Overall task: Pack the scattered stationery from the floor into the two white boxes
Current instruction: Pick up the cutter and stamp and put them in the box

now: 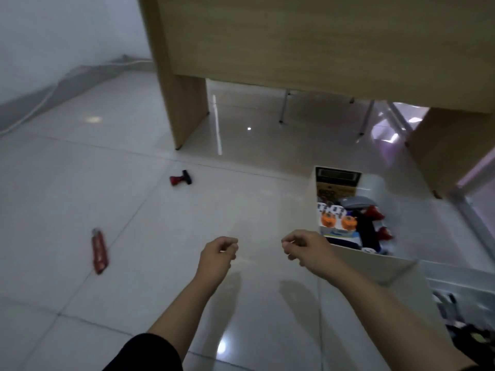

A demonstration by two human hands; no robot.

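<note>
A red utility knife (99, 251) lies on the white tiled floor at the left. Farther off, near the desk leg, lies a small red and black stamp-like item (181, 179). A white box (372, 180) at the right holds a calculator, orange-printed packs and red-tipped items. Part of a second white box (396, 269) shows at the lower right, with dark things inside. My left hand (218, 254) and my right hand (301, 249) hover above the floor in the middle, fingers loosely curled, holding nothing. My right hand is just left of the first box.
A wooden desk (294, 41) stands ahead, its side panel (184, 111) reaching the floor near the small red item. A cable runs along the wall base (48, 92) at the left. Chair legs show under the desk.
</note>
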